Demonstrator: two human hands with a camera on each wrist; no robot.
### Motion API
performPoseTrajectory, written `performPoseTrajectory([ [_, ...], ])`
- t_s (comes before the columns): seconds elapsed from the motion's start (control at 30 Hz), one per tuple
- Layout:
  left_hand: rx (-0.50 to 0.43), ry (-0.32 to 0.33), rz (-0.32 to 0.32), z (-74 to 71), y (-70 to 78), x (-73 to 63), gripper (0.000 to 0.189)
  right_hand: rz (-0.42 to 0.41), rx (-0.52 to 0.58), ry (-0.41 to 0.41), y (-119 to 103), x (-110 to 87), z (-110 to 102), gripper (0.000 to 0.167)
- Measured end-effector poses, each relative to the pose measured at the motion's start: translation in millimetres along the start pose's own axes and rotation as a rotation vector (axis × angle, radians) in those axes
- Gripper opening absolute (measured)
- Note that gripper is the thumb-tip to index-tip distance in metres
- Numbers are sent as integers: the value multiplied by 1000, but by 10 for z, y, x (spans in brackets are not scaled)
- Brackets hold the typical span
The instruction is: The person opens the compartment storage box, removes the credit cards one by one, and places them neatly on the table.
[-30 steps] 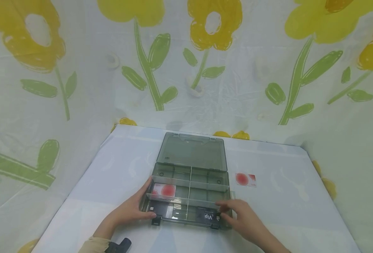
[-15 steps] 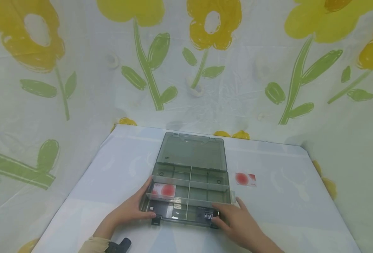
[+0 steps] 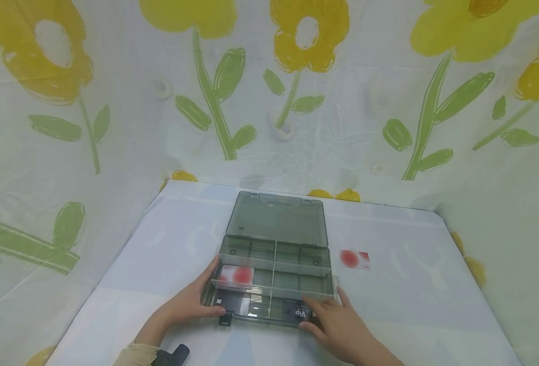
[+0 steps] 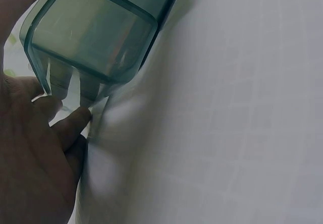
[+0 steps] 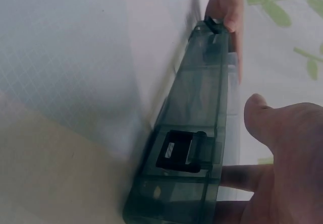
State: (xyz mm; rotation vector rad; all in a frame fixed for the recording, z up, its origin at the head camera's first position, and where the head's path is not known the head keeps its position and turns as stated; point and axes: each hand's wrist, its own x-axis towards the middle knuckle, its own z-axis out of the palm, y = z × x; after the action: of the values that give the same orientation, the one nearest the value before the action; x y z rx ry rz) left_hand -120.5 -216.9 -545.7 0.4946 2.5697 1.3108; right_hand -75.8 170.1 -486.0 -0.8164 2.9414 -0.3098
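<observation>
A translucent green divided storage box (image 3: pixel 316 282) lies open, its lid (image 3: pixel 278 218) folded back. At the front left corner my left hand (image 3: pixel 184 306) holds the box, thumb at the front and fingers along the left side. My right hand (image 3: pixel 340 325) reaches over the front right compartment, fingers in over the edge beside a black "Vip" card (image 3: pixel 296 311). In the right wrist view its thumb stands off the box; the fingertips are hidden behind the front wall. A red and white card (image 3: pixel 237 276) sits in the middle left compartment, a dark card (image 3: pixel 232 301) in the front left.
Another red and white card (image 3: pixel 354 259) lies on the white table (image 3: pixel 411 290), right of the box. Clear dividers (image 3: pixel 276 264) split the box into compartments. A black latch (image 3: pixel 225 320) juts from the front edge. Flower-printed cloth (image 3: pixel 333 122) hangs behind.
My right hand has shifted left along the front right compartment, covering the right end of the black card. The left hand and the box have stayed in place.
</observation>
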Motion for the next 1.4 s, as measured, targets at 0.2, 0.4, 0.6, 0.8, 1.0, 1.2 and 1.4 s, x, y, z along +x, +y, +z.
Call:
performPoseTrajectory([
  [0.2, -2, -1, 0, -2, 2, 4, 131, -22, 41, 29, 7, 3, 54, 56],
  [0.4, -5, -6, -1, 1, 5, 8, 131, -37, 107, -3, -19, 1, 42, 56],
  [0.6, -3, 1, 5, 0, 1, 0, 131, -6, 138, -3, -49, 6, 5, 56],
  [0.8, -7, 4, 8, -3, 1, -4, 131, 16, 76, 56, -64, -6, 21, 57],
  [1.0, -7, -1, -6, -10, 15, -6, 131, 61, 181, -14, -89, -2, 34, 61],
  [1.2, -8, -2, -9, -9, 17, -5, 131, 96, 268, 22, -80, 9, 105, 59],
  [1.4, -9, -3, -1, -4, 7, 2, 131, 53, 117, 171, -99, 3, 116, 45],
])
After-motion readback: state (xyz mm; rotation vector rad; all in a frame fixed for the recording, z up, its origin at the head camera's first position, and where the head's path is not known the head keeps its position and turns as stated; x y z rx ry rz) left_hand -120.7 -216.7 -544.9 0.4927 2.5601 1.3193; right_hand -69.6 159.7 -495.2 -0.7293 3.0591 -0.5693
